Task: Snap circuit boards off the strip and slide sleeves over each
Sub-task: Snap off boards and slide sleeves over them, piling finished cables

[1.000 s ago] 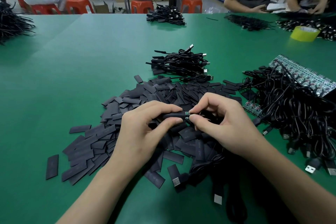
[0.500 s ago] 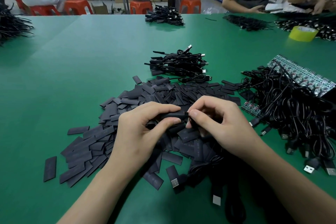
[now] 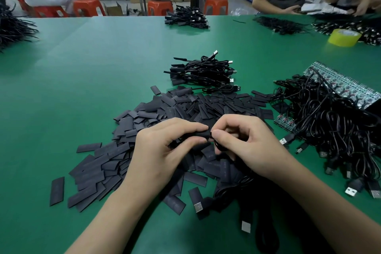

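Low over the worktop point(image 3: 31, 212), the left hand point(image 3: 165, 150) has its grip pinched round a black sleeve point(image 3: 201, 134), and the right hand point(image 3: 247, 146) has its grip pinching the cable point(image 3: 218, 147) at the sleeve's mouth. The sleeve is best held straight and slid on squarely. Beyond lie the loose sleeves point(image 3: 165, 111), and farther right the board strip point(image 3: 340, 86).

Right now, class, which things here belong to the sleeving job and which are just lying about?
Job: left hand pinching sleeve; right hand pinching cable; sleeve pile; board strip.
Lying about: tape roll; red stools; far cable bundle.
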